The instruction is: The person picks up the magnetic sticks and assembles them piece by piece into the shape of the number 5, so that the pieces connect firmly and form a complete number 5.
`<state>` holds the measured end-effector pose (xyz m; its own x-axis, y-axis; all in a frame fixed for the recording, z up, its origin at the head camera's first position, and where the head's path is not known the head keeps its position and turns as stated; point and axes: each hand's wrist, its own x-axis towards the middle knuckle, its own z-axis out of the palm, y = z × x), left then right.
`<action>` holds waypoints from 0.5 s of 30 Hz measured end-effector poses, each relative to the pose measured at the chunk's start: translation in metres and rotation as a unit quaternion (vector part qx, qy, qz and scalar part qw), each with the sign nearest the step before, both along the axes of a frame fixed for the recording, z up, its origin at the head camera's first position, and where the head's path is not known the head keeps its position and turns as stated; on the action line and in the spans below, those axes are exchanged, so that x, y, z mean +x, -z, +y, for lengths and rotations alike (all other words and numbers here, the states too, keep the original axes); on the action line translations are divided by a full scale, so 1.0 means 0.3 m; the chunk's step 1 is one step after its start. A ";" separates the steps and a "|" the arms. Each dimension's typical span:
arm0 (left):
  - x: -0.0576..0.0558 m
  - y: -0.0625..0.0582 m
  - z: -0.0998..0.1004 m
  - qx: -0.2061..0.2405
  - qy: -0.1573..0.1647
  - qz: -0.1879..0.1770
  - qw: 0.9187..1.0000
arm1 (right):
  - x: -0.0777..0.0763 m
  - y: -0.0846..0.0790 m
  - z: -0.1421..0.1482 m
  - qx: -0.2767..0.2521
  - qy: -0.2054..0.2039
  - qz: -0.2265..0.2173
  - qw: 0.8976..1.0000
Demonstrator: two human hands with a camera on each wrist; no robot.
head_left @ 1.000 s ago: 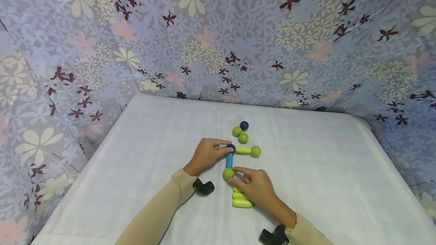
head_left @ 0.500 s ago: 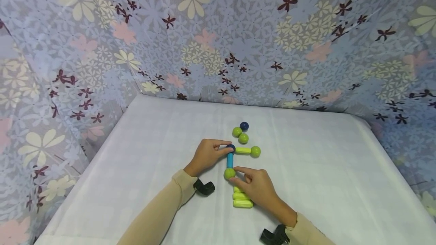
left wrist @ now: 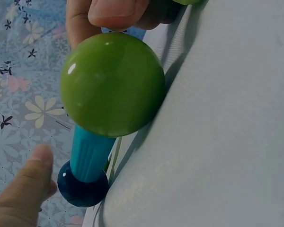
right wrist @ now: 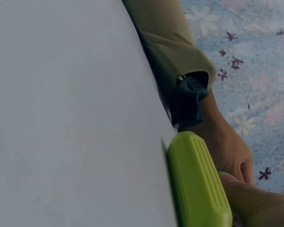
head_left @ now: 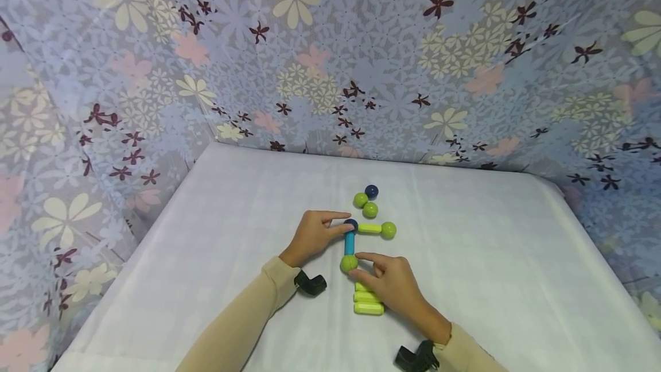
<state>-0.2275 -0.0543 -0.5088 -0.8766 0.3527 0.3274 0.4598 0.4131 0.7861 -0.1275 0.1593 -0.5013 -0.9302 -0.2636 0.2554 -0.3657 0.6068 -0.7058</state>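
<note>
Nearest are the beige sleeves on the person's two forearms, with a black wrist camera strapped by the right cuff and another black wrist camera by the left. Just beyond, three lime-green ribbed rods lie side by side on the white cloth, the farthest one and the right-hand ends partly covered by the right hand. That hand pinches a green ball with thumb and index finger at its right side; a thin seam line runs over the ball.

The green ball sits on the near end of a bright blue rod, which runs straight away from the person to a navy ball. The left hand pinches this navy ball, the thumb across its near side and the index finger along its far side. From the navy ball a lime-green connecting rod extends to the right, ending in a second green ball, so the joined pieces form a corner lying on the cloth between the hands.

Farther off, two loose green balls and a loose navy ball stand in a close cluster, the navy one farthest. Past the cloth's back edge hangs a floral curtain in pale blue, cream, pink and maroon.
</note>
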 end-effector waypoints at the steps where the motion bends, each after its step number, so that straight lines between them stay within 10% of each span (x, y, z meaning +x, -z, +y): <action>1: -0.001 -0.004 -0.003 0.007 -0.002 0.002 1.000 | -0.004 -0.001 0.006 -0.001 0.001 0.004 1.000; 15: 0.120 -0.011 -0.027 0.054 0.019 -0.053 0.997 | 0.054 0.007 0.160 -0.017 0.001 -0.001 1.000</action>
